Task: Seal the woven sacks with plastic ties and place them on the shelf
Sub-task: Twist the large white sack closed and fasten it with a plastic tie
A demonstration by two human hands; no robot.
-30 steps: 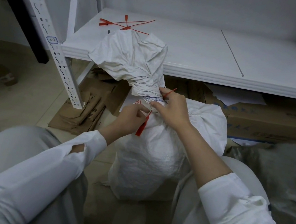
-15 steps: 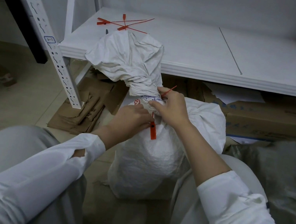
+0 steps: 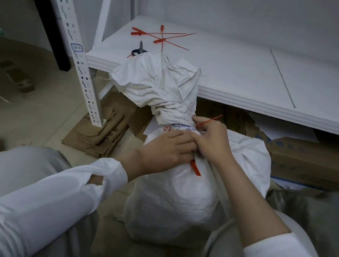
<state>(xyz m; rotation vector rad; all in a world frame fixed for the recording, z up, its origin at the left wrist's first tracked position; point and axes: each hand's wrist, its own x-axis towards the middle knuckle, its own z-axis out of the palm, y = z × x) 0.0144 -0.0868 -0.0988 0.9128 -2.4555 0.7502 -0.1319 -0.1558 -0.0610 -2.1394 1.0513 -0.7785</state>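
Watching the head cam feed here. Biggest thing in view is the white shelf point(image 3: 249, 81), its low board running across the top right. Right in front of it, on the floor between the person's knees, stands the woven sack point(image 3: 175, 200), upright and stuffed. Its neck is twisted tight and the loose top flops up against the shelf edge. Flattened cardboard point(image 3: 99, 132) lies on the floor to the left, under the shelf post.

Both hands are together at the sack's neck, touching each other. The left hand point(image 3: 167, 148) has its fingers curled in at the neck, and the tag end of the red tie point(image 3: 195, 169) pokes out just under them. The right hand point(image 3: 212, 139) pinches the thin tail, which sticks up past its knuckles. I can't tell whether the tie is locked, the fingers cover that bit.

The spare ties point(image 3: 156, 36) sit in a crossed heap at the back of the shelf, with scissors point(image 3: 139, 50) just beside them, half hidden by the sack top.
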